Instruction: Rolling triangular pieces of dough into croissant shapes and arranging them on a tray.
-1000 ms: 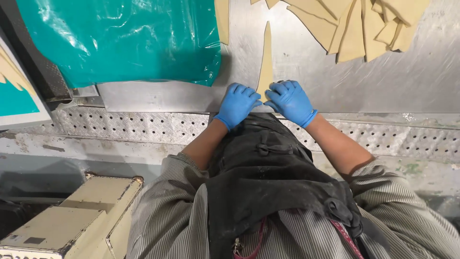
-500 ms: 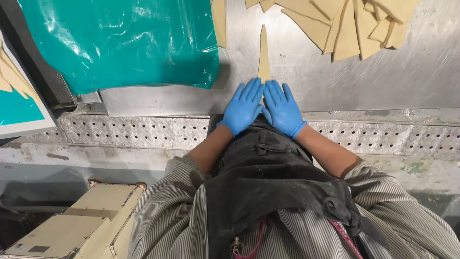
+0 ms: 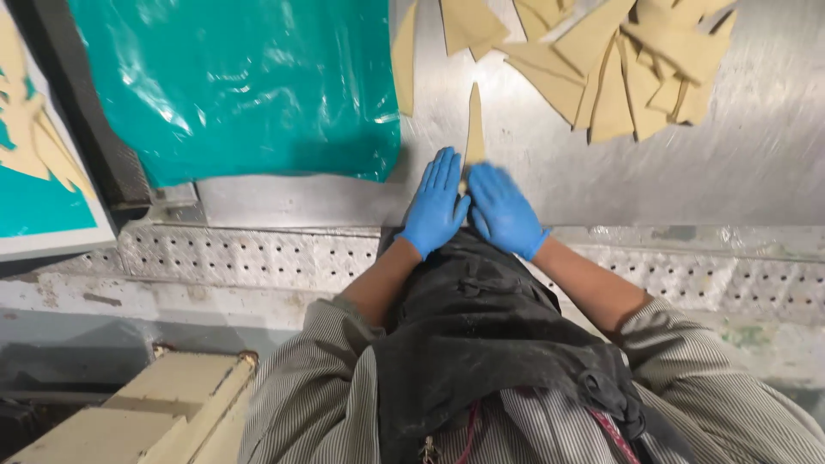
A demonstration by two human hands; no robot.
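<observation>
Dough strip [image 3: 474,120]: a long, narrow, pale triangle lying flat on the steel worktop [image 3: 739,163], its point away from the person and its wide end under the fingertips of both hands.
Left hand [image 3: 435,204]: in a blue glove, flat and open with fingers straight and together, palm down on the worktop at the near end of the dough strip; it grips nothing.
Right hand [image 3: 503,209]: also in a blue glove, open and palm down, just beside the left hand and touching it at the thumbs, fingertips on the near end of the dough strip.
Dough pile [image 3: 610,60]: a loose heap of cut pale triangles overlapping each other, beyond and to the right of the dough strip, apart from it.
Lone piece [image 3: 404,51]: a single pale slice to the left of the dough strip, its left edge next to the teal sheet.
Teal plastic sheet [image 3: 232,86]: shiny and crumpled, spread on the worktop well left of the dough strip.
Tray [image 3: 43,206]: far left of the dough strip, lined in teal with more pale cuttings on it.
Perforated edge [image 3: 249,258]: a band of punched metal along the worktop's near side, nearer the person than the dough strip.
Clothing: a dark apron [image 3: 481,344] over a striped shirt, forearms bare.
</observation>
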